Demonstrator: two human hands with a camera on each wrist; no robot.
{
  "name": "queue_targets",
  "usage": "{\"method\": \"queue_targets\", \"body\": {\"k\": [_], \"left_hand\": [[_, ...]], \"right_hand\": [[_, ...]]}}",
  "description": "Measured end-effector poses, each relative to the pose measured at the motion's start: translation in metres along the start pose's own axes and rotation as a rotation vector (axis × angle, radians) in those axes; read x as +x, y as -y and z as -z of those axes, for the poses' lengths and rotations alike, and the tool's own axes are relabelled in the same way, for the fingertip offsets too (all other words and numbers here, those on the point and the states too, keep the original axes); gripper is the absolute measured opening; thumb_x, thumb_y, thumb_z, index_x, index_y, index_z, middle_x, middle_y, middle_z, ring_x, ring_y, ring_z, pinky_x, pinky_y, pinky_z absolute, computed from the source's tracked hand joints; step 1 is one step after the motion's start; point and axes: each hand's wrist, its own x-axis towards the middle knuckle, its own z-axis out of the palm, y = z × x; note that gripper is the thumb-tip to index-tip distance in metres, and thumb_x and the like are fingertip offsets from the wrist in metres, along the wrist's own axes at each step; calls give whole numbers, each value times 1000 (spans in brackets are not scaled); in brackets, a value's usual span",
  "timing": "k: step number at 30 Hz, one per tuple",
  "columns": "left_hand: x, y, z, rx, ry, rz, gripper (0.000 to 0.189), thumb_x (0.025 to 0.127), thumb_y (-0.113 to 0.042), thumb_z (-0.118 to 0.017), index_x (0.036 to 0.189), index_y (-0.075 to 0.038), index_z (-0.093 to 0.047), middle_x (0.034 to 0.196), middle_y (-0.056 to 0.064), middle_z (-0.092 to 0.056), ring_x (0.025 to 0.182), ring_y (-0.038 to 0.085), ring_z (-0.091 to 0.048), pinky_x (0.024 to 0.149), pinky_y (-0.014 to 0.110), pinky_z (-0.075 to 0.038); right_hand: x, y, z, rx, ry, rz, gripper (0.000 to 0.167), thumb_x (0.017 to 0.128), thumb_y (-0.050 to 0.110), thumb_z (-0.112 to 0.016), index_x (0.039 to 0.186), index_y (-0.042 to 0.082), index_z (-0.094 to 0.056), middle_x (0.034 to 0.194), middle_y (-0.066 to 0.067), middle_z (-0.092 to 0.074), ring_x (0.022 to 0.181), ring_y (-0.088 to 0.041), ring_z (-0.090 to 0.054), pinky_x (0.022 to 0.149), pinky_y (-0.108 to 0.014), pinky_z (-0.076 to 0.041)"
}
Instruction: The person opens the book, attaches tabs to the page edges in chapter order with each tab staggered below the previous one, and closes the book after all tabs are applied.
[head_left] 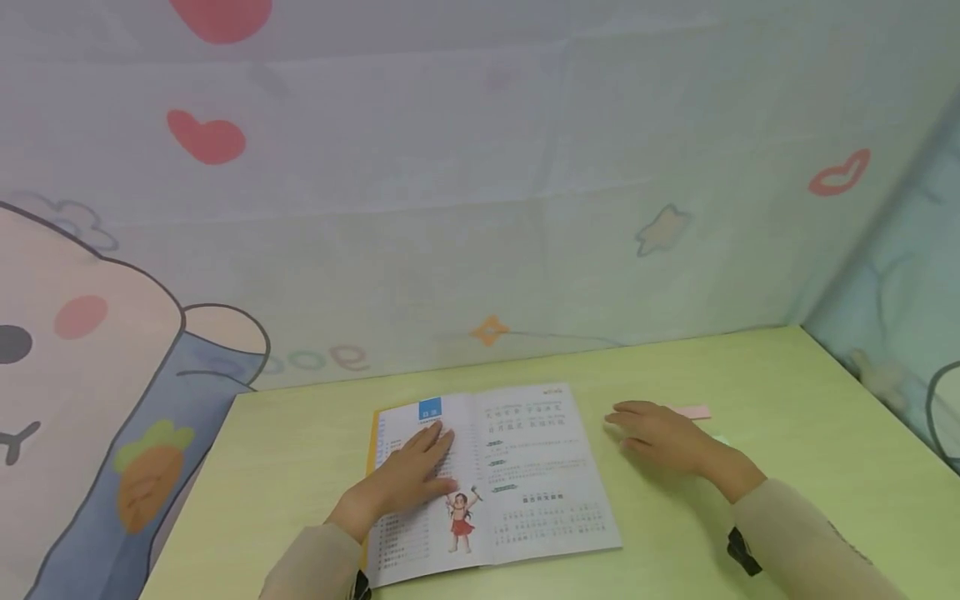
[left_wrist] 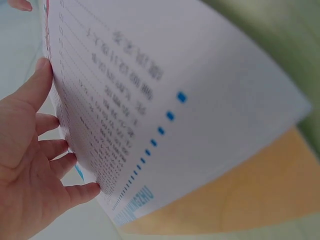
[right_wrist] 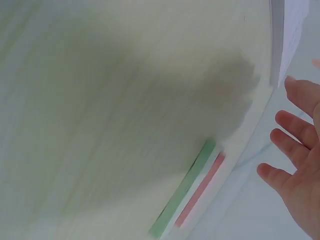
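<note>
An open book point(head_left: 536, 508) lies on the table, its left page point(left_wrist: 215, 110) showing a contents list and a drawn figure in red. My left hand point(head_left: 405, 477) rests on that left page with relaxed, spread fingers; in the left wrist view the fingertips point(left_wrist: 91, 190) touch the paper. To the right of the book is my right hand point(head_left: 667, 440), held over the table with its fingers extended and nothing in them. Just behind it a pink strip point(head_left: 692, 412) lies on the table, and the right wrist view shows a green strip point(right_wrist: 185, 190) alongside.
The light green table point(head_left: 787, 417) runs back to a cloth backdrop point(head_left: 450, 208) printed with hearts and a cartoon animal. A yellow-orange cover point(left_wrist: 240, 200) shows beneath the book's left page. At the far right edge is a dark curved line point(head_left: 932, 408).
</note>
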Motion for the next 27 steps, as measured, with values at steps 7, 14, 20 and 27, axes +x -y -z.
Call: {"method": "queue_targets", "body": {"k": [7, 14, 20, 27], "left_hand": [[0, 0, 0, -21, 7, -1, 71, 91, -37, -58, 145, -1, -28, 152, 21, -16, 138, 39, -15, 109, 54, -20], [-1, 3, -2, -24, 14, 4, 72, 91, -39, -57, 145, -1, -28, 152, 20, -16, 139, 37, -15, 110, 51, -20], [-2, 1, -1, -31, 17, -2, 72, 91, -38, -57, 145, 0, -28, 152, 21, -17, 138, 38, -16, 110, 51, -20], [-2, -1, 1, -34, 25, 2, 72, 91, -37, -58, 145, 0, -28, 152, 21, -17, 138, 38, -16, 110, 50, -19]], "right_hand": [[-12, -39, 18, -51, -50, -94, 36, 78, 7, -73, 112, -4, -63, 111, -23, -60, 104, -41, -56, 82, -51, -48], [-22, -60, 15, -33, -32, -154, 31, 74, 6, -75, 102, -5, -66, 100, -18, -64, 93, -38, -60, 77, -50, -50], [-23, -69, 5, -62, -68, -170, 23, 73, -1, -74, 96, -5, -67, 91, -15, -65, 85, -34, -62, 74, -46, -52], [-23, -81, 4, -39, -51, -202, 16, 77, -6, -67, 93, -6, -67, 87, -14, -65, 81, -33, -62, 72, -47, -52]]}}
